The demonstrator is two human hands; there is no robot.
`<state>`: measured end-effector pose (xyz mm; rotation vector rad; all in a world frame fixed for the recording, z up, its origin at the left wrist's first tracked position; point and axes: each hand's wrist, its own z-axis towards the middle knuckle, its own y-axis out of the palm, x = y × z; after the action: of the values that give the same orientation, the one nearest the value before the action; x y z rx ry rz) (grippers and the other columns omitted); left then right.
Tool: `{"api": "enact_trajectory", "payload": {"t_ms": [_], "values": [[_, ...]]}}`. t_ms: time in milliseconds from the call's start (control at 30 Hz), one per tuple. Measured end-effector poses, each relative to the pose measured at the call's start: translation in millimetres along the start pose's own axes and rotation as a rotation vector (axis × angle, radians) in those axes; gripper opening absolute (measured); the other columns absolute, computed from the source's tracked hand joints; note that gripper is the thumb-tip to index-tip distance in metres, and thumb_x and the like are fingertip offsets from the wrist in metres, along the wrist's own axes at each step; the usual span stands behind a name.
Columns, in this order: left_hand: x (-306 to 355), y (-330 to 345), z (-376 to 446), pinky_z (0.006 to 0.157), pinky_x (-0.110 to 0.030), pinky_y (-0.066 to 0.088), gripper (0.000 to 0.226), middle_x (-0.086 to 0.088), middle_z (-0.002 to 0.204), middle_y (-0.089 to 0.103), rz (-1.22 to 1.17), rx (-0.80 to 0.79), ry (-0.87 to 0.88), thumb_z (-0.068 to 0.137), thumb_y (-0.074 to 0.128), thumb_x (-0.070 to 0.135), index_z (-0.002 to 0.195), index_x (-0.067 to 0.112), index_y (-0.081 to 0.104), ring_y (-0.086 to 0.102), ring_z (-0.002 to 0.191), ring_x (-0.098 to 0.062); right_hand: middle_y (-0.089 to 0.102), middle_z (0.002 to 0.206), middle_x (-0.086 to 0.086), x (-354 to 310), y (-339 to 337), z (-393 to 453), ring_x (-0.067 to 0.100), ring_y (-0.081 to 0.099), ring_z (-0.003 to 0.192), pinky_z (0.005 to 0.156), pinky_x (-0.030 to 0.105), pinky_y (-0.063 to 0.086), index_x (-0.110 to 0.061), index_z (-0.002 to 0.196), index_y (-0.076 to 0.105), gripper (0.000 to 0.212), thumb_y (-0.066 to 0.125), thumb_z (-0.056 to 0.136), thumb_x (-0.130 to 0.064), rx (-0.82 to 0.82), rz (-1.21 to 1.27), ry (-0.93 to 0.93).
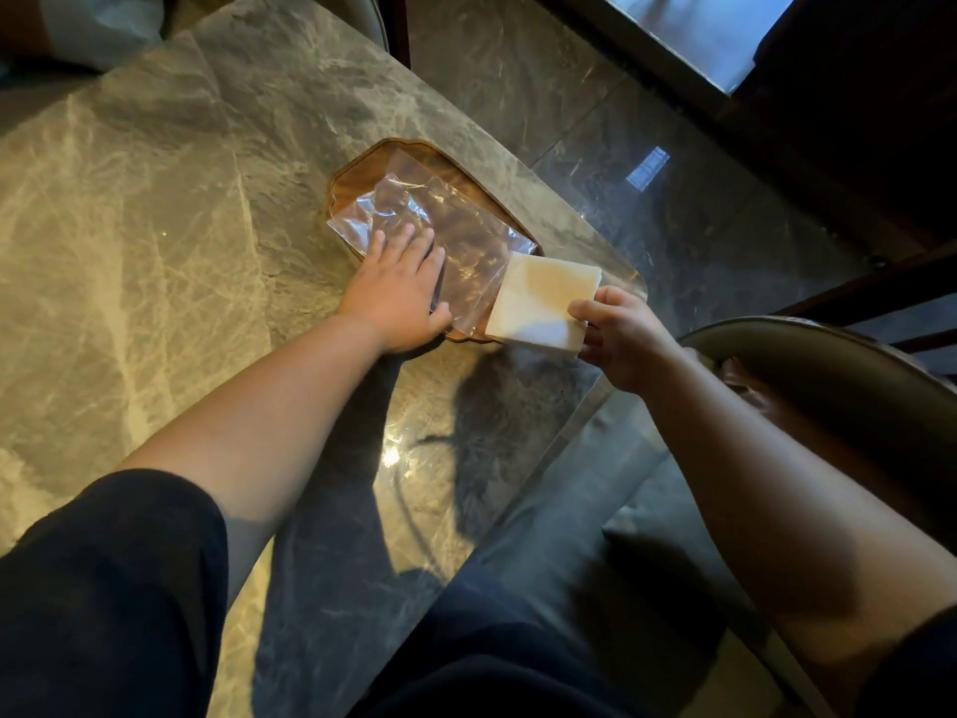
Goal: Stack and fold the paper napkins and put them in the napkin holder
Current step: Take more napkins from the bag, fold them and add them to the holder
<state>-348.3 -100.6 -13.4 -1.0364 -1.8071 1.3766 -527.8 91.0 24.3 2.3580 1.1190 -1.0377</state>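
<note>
A square stack of white paper napkins (541,303) is held at its near right corner by my right hand (616,334), thumb on top, just above the table's right corner. A clear plastic bag (435,220) lies crumpled over a brown wooden tray (362,171). My left hand (399,298) presses flat on the bag's near end, fingers spread. The stack's left edge overlaps the bag's open side. No napkin holder is in view.
The grey marble table (181,225) ends close to the right of the tray. A rounded chair back (808,365) stands at the right, beside my right forearm. Marble floor and a dark window frame lie beyond.
</note>
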Motion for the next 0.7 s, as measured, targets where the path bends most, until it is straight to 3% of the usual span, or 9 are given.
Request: {"api": "enact_trajectory", "payload": {"t_ms": [133, 233, 300, 367, 433, 533, 633, 700], "values": [[-2, -2, 3, 0.120, -0.050, 0.004, 0.072, -0.012, 0.162, 0.004, 0.006, 0.004, 0.004, 0.090, 0.037, 0.045, 0.150, 0.009, 0.021, 0.002, 0.149, -0.030, 0.063, 0.099, 0.013, 2, -10, -8, 0.018, 0.068, 0.070, 0.050, 0.024, 0.052, -0.002, 0.115, 0.055, 0.023, 0.054, 0.092, -0.005, -0.008, 0.031, -0.020], [0, -4, 3, 0.120, -0.050, 0.004, 0.072, -0.013, 0.162, 0.005, 0.020, 0.011, 0.003, 0.090, 0.038, 0.043, 0.151, 0.008, 0.020, 0.002, 0.149, -0.030, 0.061, 0.106, 0.017, 2, -14, -15, 0.031, 0.063, 0.086, 0.077, 0.042, 0.047, -0.005, 0.109, 0.057, 0.024, 0.058, 0.085, -0.007, -0.028, 0.061, -0.043], [3, -8, 1, 0.120, -0.049, 0.003, 0.071, -0.013, 0.162, 0.007, -0.002, 0.039, -0.002, 0.090, 0.039, 0.038, 0.151, 0.008, 0.018, 0.002, 0.149, -0.030, 0.061, 0.109, 0.017, 0, -14, -20, 0.037, 0.059, 0.095, 0.086, 0.052, 0.044, -0.006, 0.110, 0.057, 0.027, 0.059, 0.083, -0.009, -0.049, 0.075, -0.059], [6, -12, -3, 0.120, -0.047, 0.003, 0.067, -0.013, 0.161, 0.009, -0.092, 0.103, -0.015, 0.091, 0.040, 0.029, 0.150, 0.006, 0.021, 0.003, 0.149, -0.030, 0.060, 0.115, 0.017, -3, -9, -24, 0.036, 0.060, 0.099, 0.087, 0.052, 0.048, -0.004, 0.117, 0.055, 0.033, 0.057, 0.084, -0.009, -0.084, 0.072, -0.074], [10, -17, -11, 0.120, -0.045, 0.007, 0.060, -0.014, 0.160, 0.016, -0.275, 0.224, -0.048, 0.091, 0.040, 0.023, 0.148, 0.005, 0.027, 0.008, 0.148, -0.029, 0.060, 0.118, 0.016, -7, -1, -27, 0.034, 0.060, 0.097, 0.076, 0.042, 0.051, -0.003, 0.123, 0.053, 0.040, 0.057, 0.083, -0.010, -0.115, 0.078, -0.086], [17, -27, -33, 0.116, -0.037, 0.021, 0.050, -0.012, 0.154, 0.031, -0.567, 0.400, -0.115, 0.097, 0.037, 0.026, 0.143, 0.005, 0.038, 0.024, 0.143, -0.025, 0.059, 0.120, 0.018, -12, 19, -30, 0.027, 0.065, 0.088, 0.068, 0.034, 0.054, -0.006, 0.119, 0.053, 0.028, 0.050, 0.092, -0.004, -0.163, 0.081, -0.088], [20, -34, -61, 0.101, -0.033, 0.038, 0.042, -0.002, 0.132, 0.056, -1.054, 0.331, -0.329, 0.101, 0.036, 0.034, 0.136, 0.015, 0.047, 0.051, 0.121, -0.015, 0.058, 0.115, 0.017, -19, 46, -37, 0.008, 0.064, 0.056, 0.052, 0.021, 0.052, 0.000, 0.129, 0.046, 0.033, 0.043, 0.096, 0.000, -0.270, 0.105, -0.088], [16, -38, -79, 0.084, -0.039, 0.050, 0.032, 0.000, 0.104, 0.065, -1.520, 0.240, -0.457, 0.100, 0.037, 0.042, 0.119, 0.023, 0.055, 0.062, 0.090, -0.014, 0.059, 0.115, 0.014, -24, 65, -42, 0.009, 0.069, 0.068, 0.054, 0.021, 0.056, -0.002, 0.126, 0.048, 0.030, 0.042, 0.097, 0.000, -0.341, 0.132, -0.075]]}}
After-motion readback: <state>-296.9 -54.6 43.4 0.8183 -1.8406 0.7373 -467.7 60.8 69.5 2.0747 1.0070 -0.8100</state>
